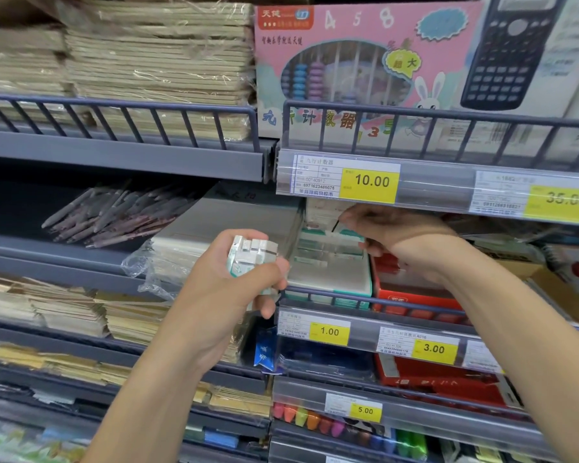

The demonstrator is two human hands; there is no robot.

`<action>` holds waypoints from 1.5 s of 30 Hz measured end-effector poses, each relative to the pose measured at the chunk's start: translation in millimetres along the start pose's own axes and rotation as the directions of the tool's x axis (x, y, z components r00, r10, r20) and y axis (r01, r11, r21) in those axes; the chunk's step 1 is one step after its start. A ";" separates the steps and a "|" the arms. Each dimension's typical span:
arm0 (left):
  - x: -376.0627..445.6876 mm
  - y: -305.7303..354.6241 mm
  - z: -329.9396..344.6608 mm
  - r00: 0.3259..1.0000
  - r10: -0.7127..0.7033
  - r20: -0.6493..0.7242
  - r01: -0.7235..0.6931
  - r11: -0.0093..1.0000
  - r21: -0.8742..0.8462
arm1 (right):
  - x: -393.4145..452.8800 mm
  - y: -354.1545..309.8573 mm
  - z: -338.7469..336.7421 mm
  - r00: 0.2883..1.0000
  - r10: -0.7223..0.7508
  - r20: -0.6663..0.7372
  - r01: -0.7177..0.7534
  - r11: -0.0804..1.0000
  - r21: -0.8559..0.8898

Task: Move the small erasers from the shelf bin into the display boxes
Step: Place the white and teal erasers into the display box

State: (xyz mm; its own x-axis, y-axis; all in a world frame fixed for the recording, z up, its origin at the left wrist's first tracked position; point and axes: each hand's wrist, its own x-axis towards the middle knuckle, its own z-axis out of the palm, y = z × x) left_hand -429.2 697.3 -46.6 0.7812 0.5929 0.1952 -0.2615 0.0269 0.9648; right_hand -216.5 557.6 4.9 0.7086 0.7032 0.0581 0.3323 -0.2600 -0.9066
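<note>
On the middle shelf, your right hand (pixel 391 228) is reaching into the display box (pixel 328 259), fingers hidden behind it, so can't tell if they're pinching anything. Your left hand (pixel 234 279) is wrapped tight around a bunch of small erasers (pixel 253 253), parked right beside the box, probably so you can feed them over quickly.

Yellow price tag (pixel 370 181) on the upper shelf rail reads 10.00, code 00140912 beside it; the blurred tag at far right (pixel 560 198) reads 35.00. Lower rails: 1.00 (pixel 330 331), 3.00 (pixel 434 348), 5.00 (pixel 365 411). Pink cardboard abacus box (pixel 365 45) shows 4, 5, 8.
</note>
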 end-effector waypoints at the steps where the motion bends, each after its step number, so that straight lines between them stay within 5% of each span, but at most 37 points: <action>1: 0.0 -0.2 0.1 1.000 -0.002 0.002 0.002 1.000 -0.003 | 1.2 0.4 -1.4 0.999 0.003 0.032 -0.002 1.000 -0.025; 6: -0.9 0.9 -1.0 1.000 -0.002 0.011 0.002 1.000 0.005 | 7.9 -1.4 -9.2 0.991 -0.034 0.132 0.081 0.925 -0.371; 11: -1.6 1.5 -1.1 1.000 0.001 0.010 -0.001 1.000 0.008 | 12.7 -2.8 -3.1 0.988 -0.129 0.085 0.145 0.582 -0.800; 18: -1.5 2.5 -2.3 1.000 -0.004 0.015 0.004 1.000 0.006 | 16.9 5.1 4.3 0.973 -0.133 0.190 0.232 0.535 -0.812; 31: 3.5 -0.2 -5.1 1.000 -0.009 0.022 0.009 1.000 -0.013 | 35.2 10.5 14.4 0.984 -0.084 0.160 0.181 0.453 -0.873; 45: 2.1 2.7 -2.9 0.999 -0.032 0.040 0.032 0.999 -0.002 | 45.8 7.0 26.1 0.950 -0.137 0.280 0.310 0.503 -0.807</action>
State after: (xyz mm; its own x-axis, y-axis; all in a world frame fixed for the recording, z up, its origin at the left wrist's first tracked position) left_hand -429.9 701.0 -44.1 0.8114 0.5589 0.1711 -0.2371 0.0472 0.9703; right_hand -197.9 605.3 -9.7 0.4537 0.8889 0.0629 0.8890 -0.4467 -0.1007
